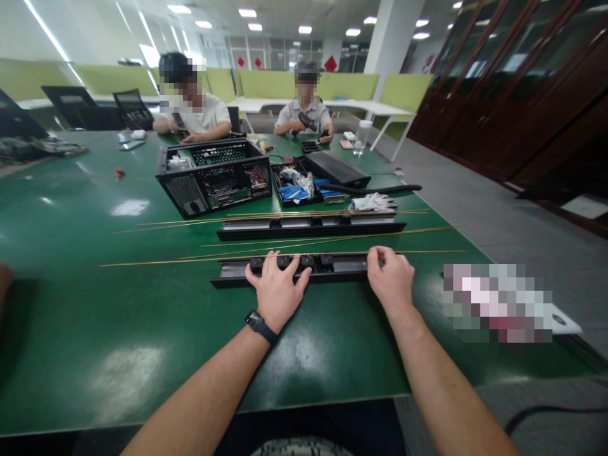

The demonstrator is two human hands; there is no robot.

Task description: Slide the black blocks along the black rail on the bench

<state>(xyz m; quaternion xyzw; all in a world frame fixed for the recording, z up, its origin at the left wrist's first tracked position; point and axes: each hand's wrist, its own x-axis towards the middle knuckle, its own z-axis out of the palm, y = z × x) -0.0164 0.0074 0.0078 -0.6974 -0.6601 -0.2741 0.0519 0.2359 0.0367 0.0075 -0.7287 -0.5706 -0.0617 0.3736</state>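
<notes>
My left hand lies with fingers spread over the near black rail, its fingertips resting on a row of black blocks set in the rail's channel. A dark watch is on that wrist. At the rail's right end my right hand is closed in a pinch on a long thin brass rod, which runs along the rail's far side and sticks out past both ends. Behind it lies a second black rail with black blocks in its channel. More thin rods lie between the rails.
Beyond the rails stand an opened computer case, a tray with blue-white gloves, a black box and another glove. A blurred packet lies at the right edge. Two people sit across the green table.
</notes>
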